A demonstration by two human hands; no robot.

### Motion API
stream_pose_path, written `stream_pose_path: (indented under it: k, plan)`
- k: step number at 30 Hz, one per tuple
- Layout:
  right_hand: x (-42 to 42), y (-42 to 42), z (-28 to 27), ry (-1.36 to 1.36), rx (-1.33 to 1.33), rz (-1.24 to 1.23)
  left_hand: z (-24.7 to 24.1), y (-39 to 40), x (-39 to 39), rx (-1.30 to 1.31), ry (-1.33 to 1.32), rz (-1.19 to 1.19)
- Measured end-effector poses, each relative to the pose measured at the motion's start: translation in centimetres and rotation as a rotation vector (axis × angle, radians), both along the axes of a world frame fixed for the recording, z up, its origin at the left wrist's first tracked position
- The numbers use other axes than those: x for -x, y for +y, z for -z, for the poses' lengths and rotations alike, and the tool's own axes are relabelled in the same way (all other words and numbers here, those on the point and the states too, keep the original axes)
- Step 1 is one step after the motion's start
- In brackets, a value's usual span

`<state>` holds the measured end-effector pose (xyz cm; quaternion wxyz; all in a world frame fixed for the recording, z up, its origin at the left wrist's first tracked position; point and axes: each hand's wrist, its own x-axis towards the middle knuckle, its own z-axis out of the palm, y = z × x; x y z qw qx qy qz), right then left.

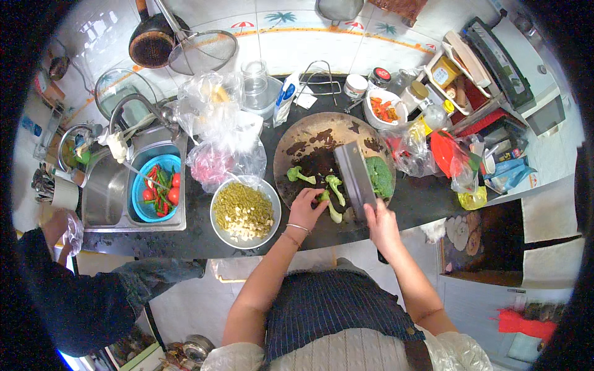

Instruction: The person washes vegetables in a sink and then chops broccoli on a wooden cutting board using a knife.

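Observation:
My right hand [384,223] grips the handle of a broad-bladed cleaver [353,174], its blade standing over a round wooden chopping board [297,139]. Between the fingertips of my left hand [306,208] is a broccoli floret [334,212], partly covered by the fingers, its pale stem towards the blade. Two more cut pieces lie close by: a broccoli floret [300,175] farther left and a stalked broccoli piece [337,190] just beyond my fingers. Right of the blade sits a large broccoli head [379,176], partly hidden by the cleaver. Dark wet patches mark the board.
Left of the board stands a bowl of chopped green vegetable and garlic [246,211]. A blue basin [134,195] of peppers and tomatoes rests in the sink [104,204], where another person's hand [58,227] is near. Plastic bags [415,148] and a white bowl [403,103] crowd the right.

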<state>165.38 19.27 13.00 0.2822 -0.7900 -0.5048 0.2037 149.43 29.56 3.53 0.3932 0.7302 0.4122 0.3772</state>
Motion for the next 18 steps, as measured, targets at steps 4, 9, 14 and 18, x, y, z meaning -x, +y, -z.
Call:
stream_pose_path:
  k: [4,9,14,18]
  plan:
    - [1.3,-2.5,0.8,-0.167,0.105,-0.106,0.6,-0.2,-0.1,0.078,-0.047,-0.080]
    - [2.4,-3.7,1.3,-0.180,0.203,-0.111,0.9,-0.5,-0.2,0.096,-0.047,-0.095]
    - [3.0,-3.7,2.3,-0.158,0.222,-0.110,0.5,-0.4,-0.2,0.080,-0.016,-0.107]
    - [3.1,-3.7,2.8,-0.170,0.239,-0.116,0.9,-0.1,-0.4,0.041,0.012,-0.101]
